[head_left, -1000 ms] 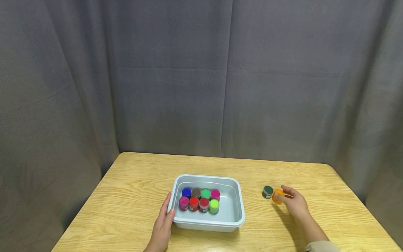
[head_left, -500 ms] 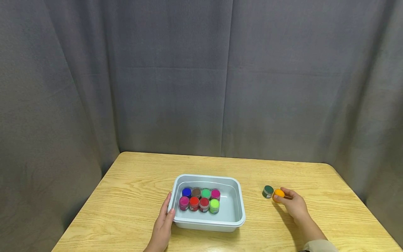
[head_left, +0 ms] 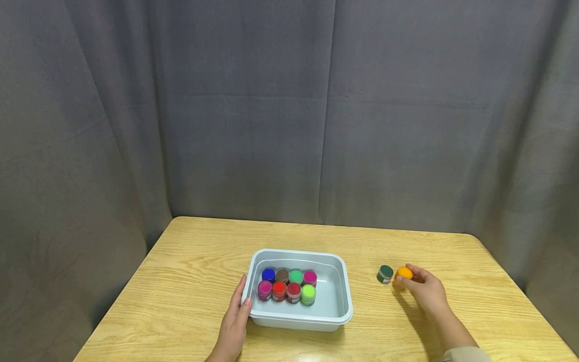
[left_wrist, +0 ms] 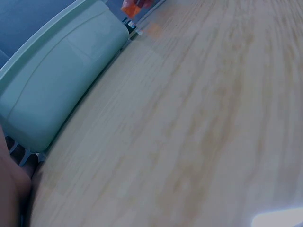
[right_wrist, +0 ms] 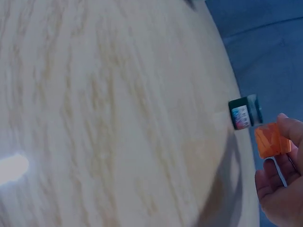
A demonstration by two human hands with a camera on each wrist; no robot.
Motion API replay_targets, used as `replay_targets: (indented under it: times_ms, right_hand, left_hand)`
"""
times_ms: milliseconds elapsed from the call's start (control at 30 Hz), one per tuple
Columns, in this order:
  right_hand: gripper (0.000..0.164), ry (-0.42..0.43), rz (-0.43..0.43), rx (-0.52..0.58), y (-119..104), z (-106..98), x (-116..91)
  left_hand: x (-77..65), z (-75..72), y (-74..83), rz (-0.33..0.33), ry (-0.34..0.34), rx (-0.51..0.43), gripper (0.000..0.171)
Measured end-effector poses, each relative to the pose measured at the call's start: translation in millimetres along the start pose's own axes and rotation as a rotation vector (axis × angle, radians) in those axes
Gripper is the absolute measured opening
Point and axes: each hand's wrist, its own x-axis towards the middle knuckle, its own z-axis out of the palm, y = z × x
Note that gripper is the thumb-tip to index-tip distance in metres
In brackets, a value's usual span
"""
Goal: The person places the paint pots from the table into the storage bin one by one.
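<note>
In the head view, my right hand [head_left: 427, 291] pinches a small orange paint jar [head_left: 404, 273] between thumb and fingers at the right of the table. The right wrist view shows this orange jar [right_wrist: 268, 141] raised, its side facing the camera. Just left of it stands a dark green paint jar [head_left: 385, 274] with a printed label. My left hand [head_left: 232, 322] holds the pale grey plastic tub [head_left: 332, 296] at its left side, thumb at the rim and fingers along the outer wall. Inside the tub stand two rows of paint jars, among them a lime green one [head_left: 308, 294].
The right part of the tub floor [head_left: 326, 301] shows bare beside the jars. All of this stands on a wood-grain table [head_left: 194, 266] with rounded far corners. Grey curtains [head_left: 244, 125] hang behind it and at both sides.
My right hand has closed on the orange jar and raised it slightly, a little up and right from the green jar. My left hand and the tub have stayed in place.
</note>
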Motion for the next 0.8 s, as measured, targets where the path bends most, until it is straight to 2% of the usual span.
replay_targets:
  times_ms: [433,633,800]
  right_hand:
    - [0.075,-0.042,-0.081,0.006,-41.6,3.3,-14.0]
    - [0.069,-0.066,-0.130,0.067,-64.5,15.0,-19.0]
    - [0.066,-0.087,-0.168,0.076,-80.6,28.9,-22.3]
  left_hand:
    - [0.2,0.2,0.1,0.006,0.002,-0.020,0.055]
    - [0.6,0.3,-0.4,0.006,0.003,-0.009,0.055]
    - [0.5,0.5,-0.7,0.004,0.008,-0.001,0.055]
